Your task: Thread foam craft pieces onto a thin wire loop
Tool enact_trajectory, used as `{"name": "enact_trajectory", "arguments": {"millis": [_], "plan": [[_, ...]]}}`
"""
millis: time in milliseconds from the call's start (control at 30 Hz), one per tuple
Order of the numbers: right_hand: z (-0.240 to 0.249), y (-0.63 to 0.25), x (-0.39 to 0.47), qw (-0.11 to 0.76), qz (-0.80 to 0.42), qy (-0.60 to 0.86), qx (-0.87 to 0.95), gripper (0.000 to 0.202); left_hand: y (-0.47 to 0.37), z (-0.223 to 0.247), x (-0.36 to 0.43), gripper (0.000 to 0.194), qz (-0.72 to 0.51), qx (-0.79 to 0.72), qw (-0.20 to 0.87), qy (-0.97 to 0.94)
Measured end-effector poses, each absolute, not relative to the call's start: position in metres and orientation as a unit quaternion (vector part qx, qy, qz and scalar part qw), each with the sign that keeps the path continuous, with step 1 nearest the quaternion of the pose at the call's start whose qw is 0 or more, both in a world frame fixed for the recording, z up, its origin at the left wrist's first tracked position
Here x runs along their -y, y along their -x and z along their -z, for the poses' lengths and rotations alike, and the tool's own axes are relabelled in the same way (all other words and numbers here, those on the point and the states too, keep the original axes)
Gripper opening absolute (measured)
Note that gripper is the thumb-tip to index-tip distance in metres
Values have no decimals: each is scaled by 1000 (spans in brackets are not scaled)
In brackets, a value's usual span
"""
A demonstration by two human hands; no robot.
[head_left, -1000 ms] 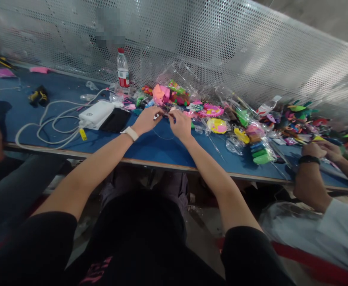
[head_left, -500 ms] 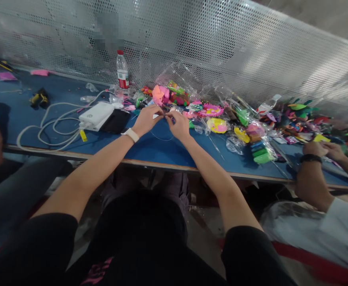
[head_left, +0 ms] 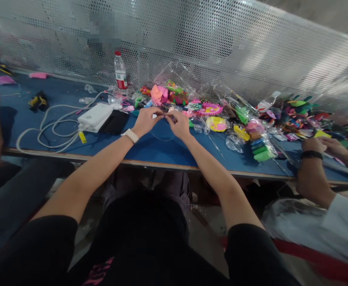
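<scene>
Reaches over the counter [head_left: 156, 152], right of a power bank [head_left: 95, 116] and up to heaped toys [head_left: 159, 94], left hand [head_left: 146, 120] and right hand [head_left: 179, 123] nearly touching, both pinched on a thread [head_left: 162, 140] looping beneath.

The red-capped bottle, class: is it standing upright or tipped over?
Upright: the bottle stands at the back of the blue table, its red cap uppermost.

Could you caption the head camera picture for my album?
Left hand and right hand close together over a blue table, a thin strand curving nearby, bright clutter beyond.
</scene>
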State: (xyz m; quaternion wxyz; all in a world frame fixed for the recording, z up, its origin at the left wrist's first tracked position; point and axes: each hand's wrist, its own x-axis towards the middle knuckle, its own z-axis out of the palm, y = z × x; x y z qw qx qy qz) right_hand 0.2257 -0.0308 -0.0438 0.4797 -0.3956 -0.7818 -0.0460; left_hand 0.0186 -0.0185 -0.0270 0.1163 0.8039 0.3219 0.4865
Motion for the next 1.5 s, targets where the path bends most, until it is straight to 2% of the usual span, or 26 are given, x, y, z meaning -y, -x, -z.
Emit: {"name": "enact_trajectory", "arguments": {"millis": [167,333,567,667,800,933,1067,1267,1500], "plan": [[42,-229,34,491,23,386,781,38,-20,27,17,10,-488,-313,178,-795],[41,-228,35,490,20,388,781,40,-21,26,15,15,-479,-262,337,-767],[38,-225,37,503,14,379,776,44,-21,28,13,29,-445,-229,494,-711],[38,-224,37,507,20,376,775,46,-22,28,14,31,-452,-216,525,-688],[37,-223,37,487,35,397,777,46,-25,26,17,20,-453,-219,535,-678],[37,-222,37,468,44,423,775,43,-28,27,16,11,-453,-236,515,-688],[40,-223,35,470,43,426,772,43,-27,32,12,25,-456,-247,442,-732],[41,-221,36,460,35,418,783,41,-22,31,16,37,-468,-279,267,-795],[41,-223,32,479,33,415,773,35,-24,24,29,21,-497,-303,177,-794]]}}
